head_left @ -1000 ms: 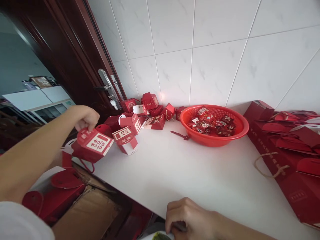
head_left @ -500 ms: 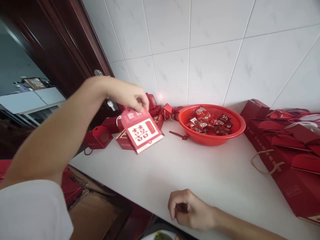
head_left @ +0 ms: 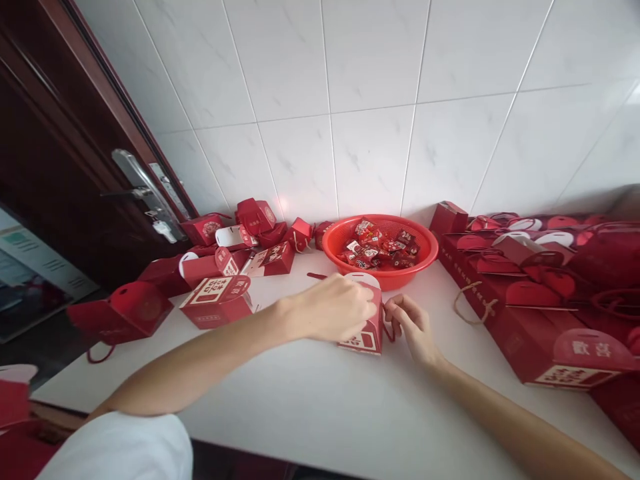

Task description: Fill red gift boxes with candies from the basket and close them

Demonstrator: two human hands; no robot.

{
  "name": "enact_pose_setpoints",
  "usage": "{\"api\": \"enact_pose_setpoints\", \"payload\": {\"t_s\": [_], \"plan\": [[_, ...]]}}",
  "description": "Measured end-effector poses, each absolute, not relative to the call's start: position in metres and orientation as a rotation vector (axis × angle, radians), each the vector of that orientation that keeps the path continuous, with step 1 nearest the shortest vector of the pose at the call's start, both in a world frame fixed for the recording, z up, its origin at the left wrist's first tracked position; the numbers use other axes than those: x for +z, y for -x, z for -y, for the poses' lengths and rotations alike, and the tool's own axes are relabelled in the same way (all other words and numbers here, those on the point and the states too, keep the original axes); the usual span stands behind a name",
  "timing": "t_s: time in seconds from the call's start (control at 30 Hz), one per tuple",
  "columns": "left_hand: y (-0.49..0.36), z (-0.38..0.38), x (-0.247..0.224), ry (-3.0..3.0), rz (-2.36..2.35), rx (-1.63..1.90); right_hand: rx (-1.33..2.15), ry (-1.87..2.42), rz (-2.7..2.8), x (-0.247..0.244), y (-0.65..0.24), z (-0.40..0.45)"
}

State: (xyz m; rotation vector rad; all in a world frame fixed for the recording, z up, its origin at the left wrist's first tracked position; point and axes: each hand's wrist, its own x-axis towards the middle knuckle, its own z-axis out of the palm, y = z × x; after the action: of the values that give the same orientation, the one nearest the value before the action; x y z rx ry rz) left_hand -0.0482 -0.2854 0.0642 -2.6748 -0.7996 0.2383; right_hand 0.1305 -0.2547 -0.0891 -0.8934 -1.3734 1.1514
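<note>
A red paper candy box [head_left: 371,319] with white double-happiness print stands on the white tabletop, just in front of the red plastic basket [head_left: 345,261]. Over its left side my left hand [head_left: 340,308] is curled, gripping the box near the top; those fingertips are partly hidden. On the box's right, my right hand [head_left: 411,327] has thumb and fingers pinched on a red cord [head_left: 388,332] that hangs at the box's side. Wrapped candies [head_left: 380,245] in red fill the basket.
Several red boxes, one being a printed box [head_left: 216,301], stand along the left and the tiled wall. At right lies a big red bag [head_left: 493,333] with a rope handle [head_left: 470,303], full of folded boxes. A dark door [head_left: 100,120] with keys is at left.
My left hand has moved from the left-hand boxes to the middle of the table with the box. My right hand has risen from the near edge to the box's cord. The view has shifted left.
</note>
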Motion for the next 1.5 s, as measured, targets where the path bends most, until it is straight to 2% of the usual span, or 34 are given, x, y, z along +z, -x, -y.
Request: {"api": "enact_pose_setpoints", "payload": {"t_s": [0.27,0.43,0.67,0.93,1.1,1.3,1.5], "plan": [[0.056,0.281,0.013,2.689,0.468,-0.413,0.329,0.661,1.928,-0.077,-0.141,0.263],[0.053,0.278,0.009,2.732,0.409,-0.503,0.095,0.741,2.184,-0.069,-0.149,0.265],[0.064,0.272,0.013,2.861,0.482,-0.413,0.077,0.73,2.251,-0.071,-0.15,0.262],[0.069,0.278,0.026,2.869,0.55,-0.467,0.144,0.74,2.184,-0.061,-0.146,0.268],[0.077,0.272,0.036,2.778,0.873,-0.465,0.157,0.746,2.036,-0.058,-0.149,0.27],[0.081,0.263,0.042,2.782,1.366,-0.227,0.281,0.725,1.911,-0.049,-0.156,0.269],[0.091,0.261,0.051,3.019,1.435,0.022,0.36,0.778,2.08,-0.045,-0.167,0.261]]}}
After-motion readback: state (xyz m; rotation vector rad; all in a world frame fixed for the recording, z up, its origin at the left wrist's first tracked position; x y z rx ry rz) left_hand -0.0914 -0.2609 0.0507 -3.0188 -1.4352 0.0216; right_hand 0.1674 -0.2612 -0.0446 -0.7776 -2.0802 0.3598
